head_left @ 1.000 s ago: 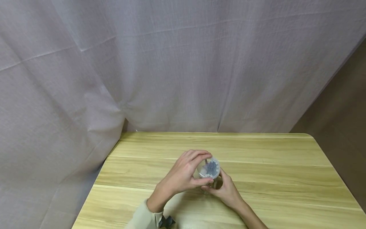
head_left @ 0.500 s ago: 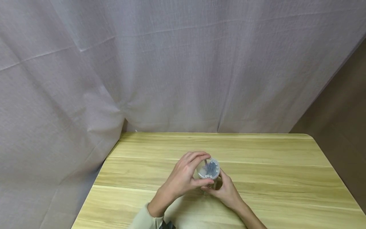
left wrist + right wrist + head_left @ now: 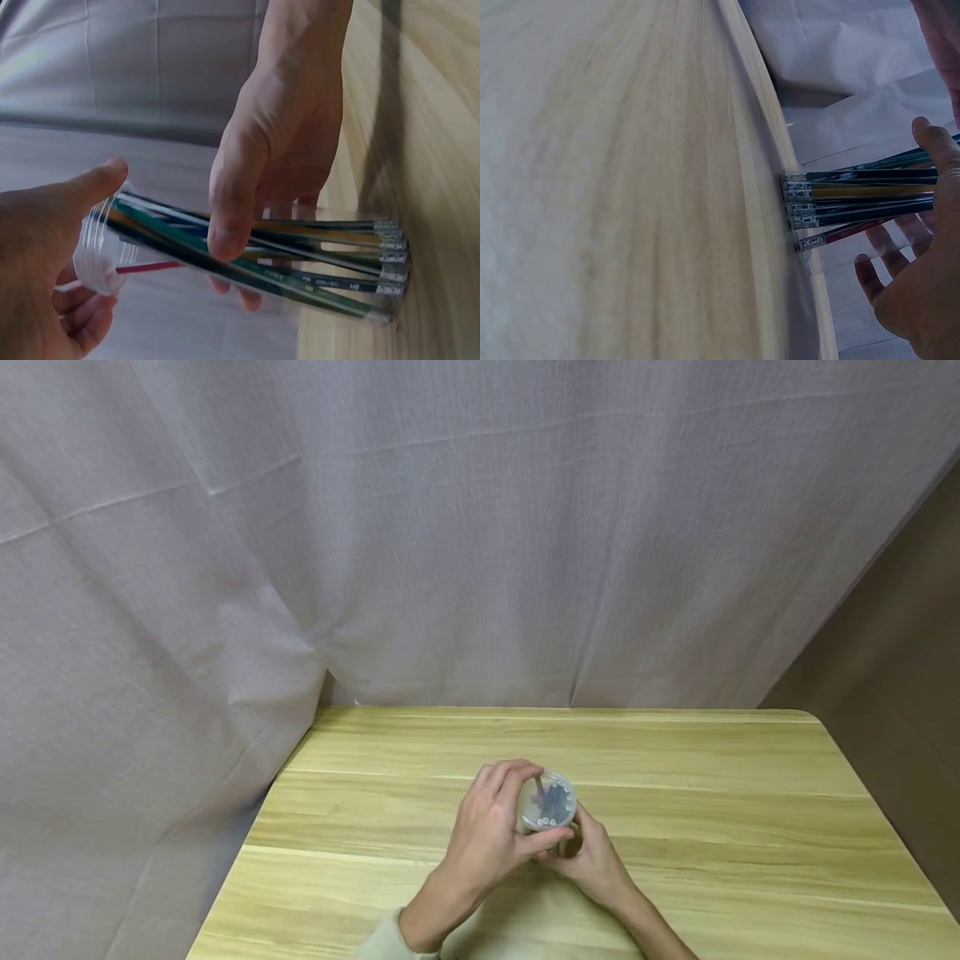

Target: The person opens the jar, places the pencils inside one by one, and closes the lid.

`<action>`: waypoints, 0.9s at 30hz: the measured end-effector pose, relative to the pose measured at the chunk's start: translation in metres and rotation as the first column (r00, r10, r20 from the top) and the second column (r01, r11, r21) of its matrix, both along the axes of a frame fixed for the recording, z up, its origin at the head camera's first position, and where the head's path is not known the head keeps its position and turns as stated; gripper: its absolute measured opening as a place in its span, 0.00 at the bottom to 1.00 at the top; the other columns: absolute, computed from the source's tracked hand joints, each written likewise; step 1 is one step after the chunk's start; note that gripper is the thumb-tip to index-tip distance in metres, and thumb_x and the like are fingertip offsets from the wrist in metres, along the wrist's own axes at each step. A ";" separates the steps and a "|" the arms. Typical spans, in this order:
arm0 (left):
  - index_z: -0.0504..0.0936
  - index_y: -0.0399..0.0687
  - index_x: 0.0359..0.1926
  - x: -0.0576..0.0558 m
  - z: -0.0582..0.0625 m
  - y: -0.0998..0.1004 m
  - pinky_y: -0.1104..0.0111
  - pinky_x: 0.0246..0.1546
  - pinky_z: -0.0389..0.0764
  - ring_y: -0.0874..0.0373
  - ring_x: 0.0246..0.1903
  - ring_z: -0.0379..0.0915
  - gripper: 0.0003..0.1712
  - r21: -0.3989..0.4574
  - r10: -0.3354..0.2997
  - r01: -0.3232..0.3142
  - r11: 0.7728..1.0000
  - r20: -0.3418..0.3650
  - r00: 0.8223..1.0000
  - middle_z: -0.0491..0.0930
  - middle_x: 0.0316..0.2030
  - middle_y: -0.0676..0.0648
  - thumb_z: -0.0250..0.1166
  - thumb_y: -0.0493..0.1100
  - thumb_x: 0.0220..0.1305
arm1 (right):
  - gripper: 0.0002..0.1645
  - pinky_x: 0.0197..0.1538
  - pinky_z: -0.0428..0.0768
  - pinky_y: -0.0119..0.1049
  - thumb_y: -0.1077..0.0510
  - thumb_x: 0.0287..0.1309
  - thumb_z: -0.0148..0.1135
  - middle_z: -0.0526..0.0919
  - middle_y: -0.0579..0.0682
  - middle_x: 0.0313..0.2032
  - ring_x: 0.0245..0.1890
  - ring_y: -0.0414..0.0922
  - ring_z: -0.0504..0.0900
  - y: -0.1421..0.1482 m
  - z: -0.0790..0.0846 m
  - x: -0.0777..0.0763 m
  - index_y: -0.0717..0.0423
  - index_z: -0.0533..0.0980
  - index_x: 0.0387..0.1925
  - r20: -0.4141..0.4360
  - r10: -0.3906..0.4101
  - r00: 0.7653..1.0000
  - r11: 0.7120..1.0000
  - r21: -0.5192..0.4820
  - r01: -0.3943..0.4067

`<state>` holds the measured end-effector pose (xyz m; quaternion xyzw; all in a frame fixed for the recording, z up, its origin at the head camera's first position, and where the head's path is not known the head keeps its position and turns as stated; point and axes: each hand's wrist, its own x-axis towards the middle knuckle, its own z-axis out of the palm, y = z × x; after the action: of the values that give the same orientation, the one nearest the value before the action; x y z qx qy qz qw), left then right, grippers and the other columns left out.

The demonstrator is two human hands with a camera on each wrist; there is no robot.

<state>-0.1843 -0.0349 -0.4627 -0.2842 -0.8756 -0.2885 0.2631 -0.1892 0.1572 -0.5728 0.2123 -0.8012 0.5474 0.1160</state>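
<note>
A clear plastic tube [image 3: 289, 300] with a round clear lid [image 3: 549, 802] stands upright on the table, holding several pencils [image 3: 345, 285]. The pencils are mostly dark green and black, with a yellow and a red one among them, and their metal-banded ends point down. My left hand [image 3: 483, 827] grips the lid by its rim, thumb on the near side and fingers on the far side. Lower down, my right hand [image 3: 600, 864] holds the tube's body, thumb across its front in the left wrist view. Part of the tube is hidden behind both hands in the head view.
The wood-grain table [image 3: 750, 827] extends around the tube on all sides. Behind it and at the left hangs a grey cloth [image 3: 465, 543]. A brown surface [image 3: 892, 652] borders the right side.
My left hand has turned around the lid: its thumb has slid right along the near rim and its fingertips left along the far rim. My right hand and the tube stay nearly in place.
</note>
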 end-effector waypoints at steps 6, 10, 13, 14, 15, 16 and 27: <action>0.80 0.48 0.58 0.001 -0.003 0.004 0.64 0.53 0.81 0.54 0.53 0.77 0.46 -0.039 0.061 -0.062 0.997 -0.017 0.998 0.79 0.57 0.49 0.81 0.72 0.48 | 0.53 0.66 0.73 0.29 0.61 0.48 0.85 0.83 0.59 0.61 0.61 0.47 0.81 0.001 0.000 0.001 0.67 0.67 0.73 0.016 0.024 1.000 0.999 -0.028 -0.024; 0.74 0.51 0.68 0.000 -0.006 -0.002 0.54 0.62 0.78 0.52 0.66 0.72 0.49 -0.019 -0.042 0.043 0.999 0.059 0.997 0.72 0.70 0.47 0.75 0.74 0.55 | 0.56 0.64 0.80 0.44 0.59 0.51 0.85 0.81 0.61 0.64 0.62 0.56 0.80 0.000 0.001 0.003 0.67 0.64 0.76 0.104 0.030 0.994 0.999 -0.032 -0.027; 0.69 0.52 0.75 -0.005 -0.007 -0.010 0.47 0.68 0.73 0.50 0.74 0.64 0.46 0.002 -0.181 0.182 0.983 0.087 0.980 0.63 0.78 0.47 0.70 0.69 0.65 | 0.57 0.66 0.77 0.62 0.58 0.50 0.85 0.80 0.62 0.65 0.64 0.62 0.79 0.000 0.002 0.003 0.68 0.64 0.76 0.114 0.017 0.993 1.000 -0.015 -0.015; 0.68 0.51 0.76 -0.007 -0.007 -0.013 0.46 0.69 0.72 0.50 0.75 0.63 0.44 0.004 -0.226 0.226 0.974 0.090 0.970 0.62 0.79 0.48 0.69 0.66 0.68 | 0.57 0.66 0.74 0.66 0.58 0.50 0.85 0.81 0.62 0.64 0.64 0.63 0.78 0.000 0.002 0.003 0.68 0.64 0.75 0.105 0.009 0.994 1.000 -0.004 -0.009; 0.68 0.51 0.76 -0.009 -0.007 -0.016 0.46 0.70 0.71 0.50 0.75 0.63 0.42 0.007 -0.265 0.265 0.964 0.092 0.960 0.62 0.79 0.48 0.68 0.63 0.70 | 0.56 0.66 0.72 0.70 0.58 0.50 0.85 0.81 0.61 0.64 0.64 0.63 0.78 0.000 0.002 0.003 0.68 0.64 0.75 0.095 0.002 0.995 1.000 -0.001 -0.002; 0.69 0.51 0.76 -0.012 -0.006 -0.018 0.47 0.70 0.71 0.50 0.75 0.63 0.40 0.012 -0.297 0.297 0.955 0.093 0.950 0.62 0.79 0.48 0.67 0.60 0.71 | 0.56 0.66 0.71 0.71 0.58 0.49 0.85 0.82 0.61 0.63 0.63 0.63 0.79 0.000 0.002 0.002 0.68 0.65 0.75 0.085 -0.003 0.996 1.000 0.004 0.003; 0.75 0.49 0.72 -0.021 -0.009 -0.025 0.55 0.72 0.71 0.55 0.72 0.69 0.36 0.042 -0.374 0.372 0.927 0.058 0.926 0.73 0.73 0.48 0.74 0.50 0.65 | 0.58 0.68 0.68 0.72 0.56 0.48 0.86 0.84 0.55 0.62 0.63 0.57 0.79 -0.002 0.002 0.002 0.62 0.65 0.77 0.100 0.003 0.995 1.000 -0.017 -0.001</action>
<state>-0.2051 -0.0600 -0.4716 -0.4318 -0.8094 -0.3555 0.1790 -0.1873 0.1555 -0.5707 0.1844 -0.8012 0.5640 0.0771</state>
